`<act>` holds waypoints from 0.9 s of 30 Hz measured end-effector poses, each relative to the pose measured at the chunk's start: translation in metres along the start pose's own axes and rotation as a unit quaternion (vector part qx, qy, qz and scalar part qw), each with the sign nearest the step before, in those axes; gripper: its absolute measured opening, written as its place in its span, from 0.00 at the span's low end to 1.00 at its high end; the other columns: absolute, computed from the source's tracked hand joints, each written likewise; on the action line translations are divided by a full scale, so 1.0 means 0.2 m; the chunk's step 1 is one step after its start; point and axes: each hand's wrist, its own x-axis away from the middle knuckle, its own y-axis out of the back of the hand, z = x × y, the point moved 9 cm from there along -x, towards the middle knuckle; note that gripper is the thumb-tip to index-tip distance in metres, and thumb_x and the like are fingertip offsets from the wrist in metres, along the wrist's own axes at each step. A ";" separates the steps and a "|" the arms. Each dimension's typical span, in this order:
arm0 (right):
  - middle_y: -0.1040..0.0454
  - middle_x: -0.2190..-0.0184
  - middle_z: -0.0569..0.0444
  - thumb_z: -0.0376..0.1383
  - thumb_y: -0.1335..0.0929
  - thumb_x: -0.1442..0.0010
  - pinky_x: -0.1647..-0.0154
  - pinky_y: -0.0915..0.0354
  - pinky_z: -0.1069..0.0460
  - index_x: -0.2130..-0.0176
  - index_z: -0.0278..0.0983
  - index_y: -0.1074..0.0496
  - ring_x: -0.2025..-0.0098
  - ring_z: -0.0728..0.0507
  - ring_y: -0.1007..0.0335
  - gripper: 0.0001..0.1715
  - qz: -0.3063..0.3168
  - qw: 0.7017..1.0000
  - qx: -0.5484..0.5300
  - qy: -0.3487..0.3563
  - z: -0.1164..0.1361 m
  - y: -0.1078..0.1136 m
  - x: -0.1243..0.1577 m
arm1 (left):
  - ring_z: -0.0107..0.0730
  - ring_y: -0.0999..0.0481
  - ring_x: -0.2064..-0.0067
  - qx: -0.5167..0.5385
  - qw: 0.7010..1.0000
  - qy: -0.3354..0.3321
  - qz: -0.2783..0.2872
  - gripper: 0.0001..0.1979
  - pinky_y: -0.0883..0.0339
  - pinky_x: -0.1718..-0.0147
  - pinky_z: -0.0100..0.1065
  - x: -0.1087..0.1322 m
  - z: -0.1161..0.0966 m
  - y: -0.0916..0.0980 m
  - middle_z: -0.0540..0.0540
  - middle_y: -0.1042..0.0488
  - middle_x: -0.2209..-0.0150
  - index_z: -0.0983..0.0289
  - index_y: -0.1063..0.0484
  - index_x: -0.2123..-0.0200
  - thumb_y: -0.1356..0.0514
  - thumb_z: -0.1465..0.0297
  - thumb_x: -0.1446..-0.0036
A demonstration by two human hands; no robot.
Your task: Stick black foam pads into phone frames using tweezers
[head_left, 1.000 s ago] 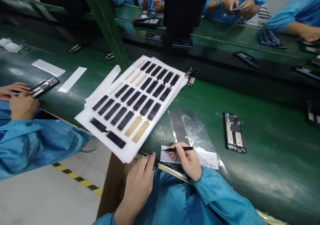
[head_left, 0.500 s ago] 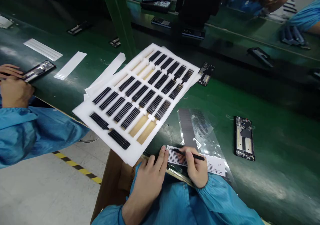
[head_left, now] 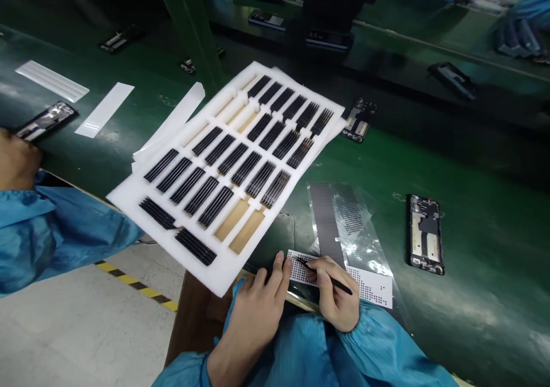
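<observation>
My right hand [head_left: 341,304] grips black tweezers [head_left: 342,286], their tips over the left part of a white sheet [head_left: 378,291] with rows of small dark dots. Stretched out flat, my left hand [head_left: 260,309] has its fingertips at the sheet's left end. Behind the sheet lie a dark grey strip [head_left: 325,218] and a clear film [head_left: 365,243] bearing small dark pieces. Whether the tweezers pinch a dot is too small to tell.
A white foam tray [head_left: 122,195] with bundles of slim black parts juts over the bench edge at left. An opened phone body [head_left: 425,235] lies at right, another [head_left: 360,119] behind the tray. A co-worker's hand [head_left: 19,160] is at far left.
The tweezers now slope more steeply, and my right hand has turned a little with them. My left hand stays by the sheet's end. The whole view has shifted slightly.
</observation>
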 end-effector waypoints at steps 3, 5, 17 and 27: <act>0.21 0.67 0.50 0.25 0.37 0.35 0.70 0.29 0.49 0.56 0.39 0.25 0.71 0.44 0.26 0.15 -0.003 1.000 0.003 -0.013 -0.01 0.00 0.00 | 0.39 0.26 0.64 -0.002 1.000 -0.007 0.000 0.31 0.25 0.74 0.35 0.00 0.00 0.00 0.61 0.27 0.39 0.68 0.30 0.39 0.47 0.84 0.47; 0.21 0.67 0.50 0.25 0.37 0.34 0.70 0.29 0.50 0.56 0.39 0.25 0.71 0.44 0.26 0.15 0.000 1.000 0.004 -0.024 -0.02 0.00 0.00 | 0.39 0.26 0.64 -0.001 1.000 -0.009 0.003 0.31 0.25 0.73 0.35 0.00 0.00 -0.01 0.61 0.28 0.39 0.68 0.29 0.39 0.48 0.84 0.47; 0.19 0.59 0.48 0.23 0.37 0.35 0.64 0.25 0.46 0.42 0.41 0.26 0.64 0.41 0.22 0.27 0.050 0.998 -0.033 -0.004 0.00 -0.04 -0.01 | 0.40 0.23 0.63 0.023 0.999 -0.026 0.012 0.31 0.25 0.74 0.36 -0.02 0.02 0.00 0.65 0.26 0.41 0.71 0.31 0.39 0.51 0.85 0.45; 0.21 0.76 0.49 0.49 0.29 0.38 0.77 0.32 0.50 0.59 0.34 0.20 0.78 0.45 0.25 0.21 -0.386 0.913 -0.057 -0.120 -0.52 1.11 -0.14 | 0.35 0.24 0.63 0.658 0.664 0.352 0.035 0.18 0.28 0.63 0.33 -0.05 0.22 -0.08 0.54 0.24 0.63 0.62 0.29 0.47 0.43 0.58 0.34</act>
